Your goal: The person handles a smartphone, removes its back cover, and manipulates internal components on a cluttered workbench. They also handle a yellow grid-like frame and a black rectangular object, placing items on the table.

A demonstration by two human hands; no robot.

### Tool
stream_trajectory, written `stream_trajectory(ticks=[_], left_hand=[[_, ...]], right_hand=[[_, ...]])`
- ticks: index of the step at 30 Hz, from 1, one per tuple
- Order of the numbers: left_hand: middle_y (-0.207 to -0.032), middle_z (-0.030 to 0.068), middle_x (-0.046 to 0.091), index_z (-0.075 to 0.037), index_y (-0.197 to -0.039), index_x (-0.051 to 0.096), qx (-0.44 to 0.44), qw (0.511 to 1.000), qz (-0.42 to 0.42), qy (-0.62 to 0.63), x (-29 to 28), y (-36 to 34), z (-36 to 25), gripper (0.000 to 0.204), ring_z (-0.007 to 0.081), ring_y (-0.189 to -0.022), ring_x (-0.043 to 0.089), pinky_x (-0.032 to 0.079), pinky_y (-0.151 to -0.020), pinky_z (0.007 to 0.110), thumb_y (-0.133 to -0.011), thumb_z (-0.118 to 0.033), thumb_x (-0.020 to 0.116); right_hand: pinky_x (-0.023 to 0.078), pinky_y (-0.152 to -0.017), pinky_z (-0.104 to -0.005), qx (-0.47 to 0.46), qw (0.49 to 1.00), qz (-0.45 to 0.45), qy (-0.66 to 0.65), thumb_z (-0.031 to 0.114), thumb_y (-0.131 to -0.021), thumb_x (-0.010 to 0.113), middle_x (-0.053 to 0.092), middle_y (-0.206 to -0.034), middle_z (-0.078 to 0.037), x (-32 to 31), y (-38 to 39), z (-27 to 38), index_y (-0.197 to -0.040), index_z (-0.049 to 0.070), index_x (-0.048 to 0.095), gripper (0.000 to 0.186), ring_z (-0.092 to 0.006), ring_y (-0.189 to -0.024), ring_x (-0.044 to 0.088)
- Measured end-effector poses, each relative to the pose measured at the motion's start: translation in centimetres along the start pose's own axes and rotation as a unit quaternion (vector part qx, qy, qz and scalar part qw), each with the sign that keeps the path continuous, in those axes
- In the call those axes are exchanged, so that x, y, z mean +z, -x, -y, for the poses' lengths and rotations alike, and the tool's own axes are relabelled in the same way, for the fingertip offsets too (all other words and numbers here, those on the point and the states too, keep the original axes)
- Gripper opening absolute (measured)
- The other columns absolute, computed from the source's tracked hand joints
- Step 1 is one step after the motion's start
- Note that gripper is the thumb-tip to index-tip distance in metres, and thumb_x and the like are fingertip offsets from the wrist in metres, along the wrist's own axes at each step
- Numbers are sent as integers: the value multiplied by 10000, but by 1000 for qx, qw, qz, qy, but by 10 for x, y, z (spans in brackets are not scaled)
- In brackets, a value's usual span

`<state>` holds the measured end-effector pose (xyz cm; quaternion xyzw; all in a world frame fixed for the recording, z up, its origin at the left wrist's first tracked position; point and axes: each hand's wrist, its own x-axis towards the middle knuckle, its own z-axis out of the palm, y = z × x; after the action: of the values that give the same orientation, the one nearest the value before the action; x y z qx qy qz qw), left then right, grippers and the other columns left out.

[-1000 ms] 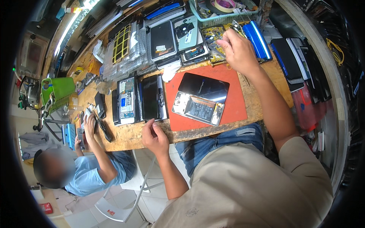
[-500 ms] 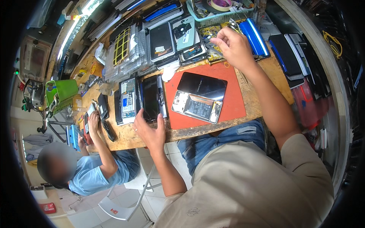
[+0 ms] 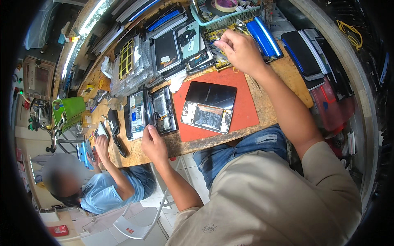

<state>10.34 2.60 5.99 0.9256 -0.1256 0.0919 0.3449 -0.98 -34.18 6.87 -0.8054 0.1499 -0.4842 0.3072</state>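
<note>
My left hand (image 3: pixel 155 144) pinches the near end of a black screen panel (image 3: pixel 149 107), which is tipped up on its long edge. Beside it an opened phone body (image 3: pixel 163 107) shows its inner parts. Another opened phone with a blue patch (image 3: pixel 137 110) lies just left of the panel. My right hand (image 3: pixel 240 48) is raised over the far side of the bench, thumb and fingers closed together; whatever they hold, if anything, is too small to name. On the orange mat (image 3: pixel 246 110) rest a dark screen (image 3: pixel 211 95) and the phone frame with its battery (image 3: pixel 207 118) exposed.
Stacked phone parts (image 3: pixel 167 51), a blue cylinder (image 3: pixel 264 37) and a teal basket (image 3: pixel 225 20) crowd the far side. More phone parts (image 3: pixel 305 55) lie at the right. At the left a co-worker in a blue shirt (image 3: pixel 108 192) handles devices near a green bin (image 3: pixel 69 112).
The black panel beside my left hand has gone from lying flat to standing on edge, uncovering the phone body. My left fingers have closed on it. My right hand stays raised.
</note>
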Motion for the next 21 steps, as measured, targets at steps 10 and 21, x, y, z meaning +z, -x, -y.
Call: stream_trajectory(ticks=[10, 21], left_hand=[[-953, 192, 751, 44, -1138, 748, 59, 998, -34, 10, 7, 8, 1, 383, 287, -846, 711, 549, -789, 399, -1028, -317, 680], [-1163, 177, 626, 13, -1190, 683, 140, 983, -115, -14, 11, 29, 13, 329, 355, -1104, 599, 481, -969, 462, -937, -189, 739]], right_hand=[[512, -640, -457, 38, 999, 38, -6, 278, -991, 727, 679, -720, -154, -3, 0, 5, -861, 22, 649, 298, -364, -698, 681], [489, -611, -458, 65, 997, 41, -8, 290, -1005, 705, 653, -702, -174, -2, 0, 4, -844, 15, 629, 328, -372, -660, 660]])
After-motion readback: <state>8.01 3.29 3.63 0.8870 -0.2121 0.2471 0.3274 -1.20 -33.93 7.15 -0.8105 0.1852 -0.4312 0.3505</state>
